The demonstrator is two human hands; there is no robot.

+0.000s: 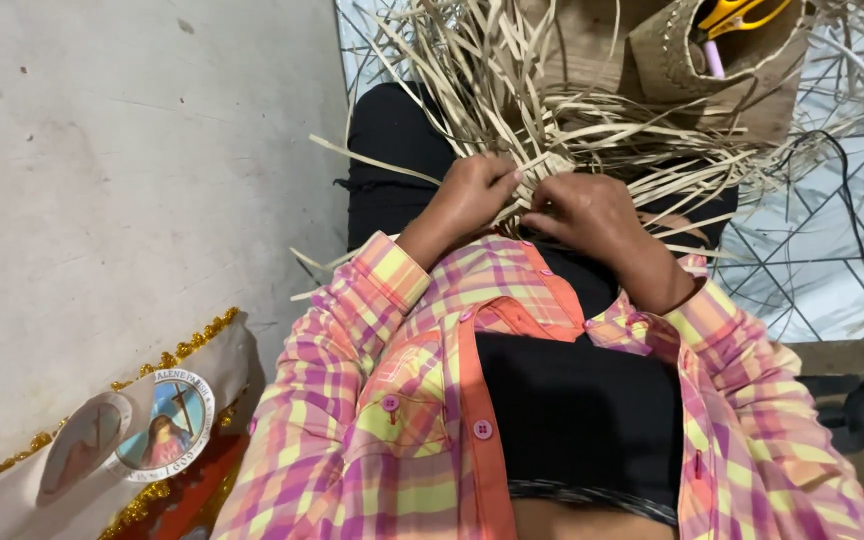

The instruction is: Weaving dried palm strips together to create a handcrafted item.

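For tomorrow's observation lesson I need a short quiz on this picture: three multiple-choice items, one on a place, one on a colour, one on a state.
1. Where do the yellow-handled scissors lie?
A. in the woven basket at top right
B. on the bare concrete floor at left
C. in the person's lap

2. What colours is the person's checked shirt?
A. blue and white
B. pink, yellow and orange
C. plain grey

3. What are the two hands doing?
A. resting flat on the knees
B. both gripping pale straw strips
C. one holding the scissors

Answers: 1 A, the handles stick out of the woven basket. 2 B, the sleeves show those checks. 3 B, the left hand and right hand meet on the straw strips.
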